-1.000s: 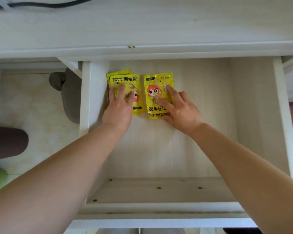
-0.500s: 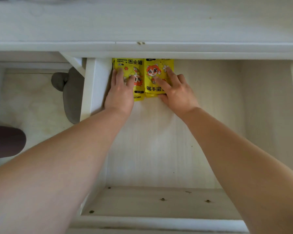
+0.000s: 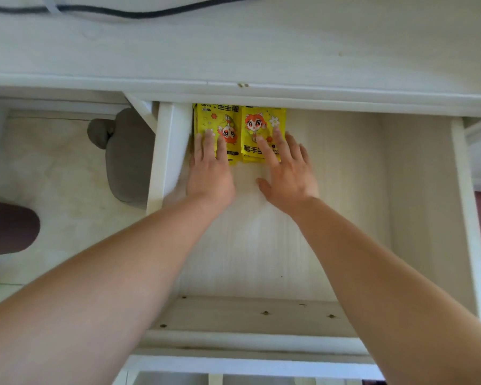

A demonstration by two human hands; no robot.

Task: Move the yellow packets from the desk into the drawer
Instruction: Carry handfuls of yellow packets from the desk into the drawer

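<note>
Two small stacks of yellow packets with cartoon figures lie side by side at the back left of the open drawer (image 3: 417,190), their far ends under the desk's front edge. My left hand (image 3: 210,168) lies flat with straight fingers on the left stack (image 3: 220,118). My right hand (image 3: 286,170) lies flat too, its fingertips on the right stack (image 3: 261,120) and its thumb spread on the drawer floor.
The white desk top (image 3: 233,51) runs across the top with a black cable (image 3: 139,13) on it. A grey chair part (image 3: 128,157) stands on the pale floor left of the drawer. The drawer's front board (image 3: 247,315) is near me.
Both hands pushed the packets back toward the rear of the drawer, partly under the desk edge. Now the fingers are straighter and the hands have slid back a little toward me.
</note>
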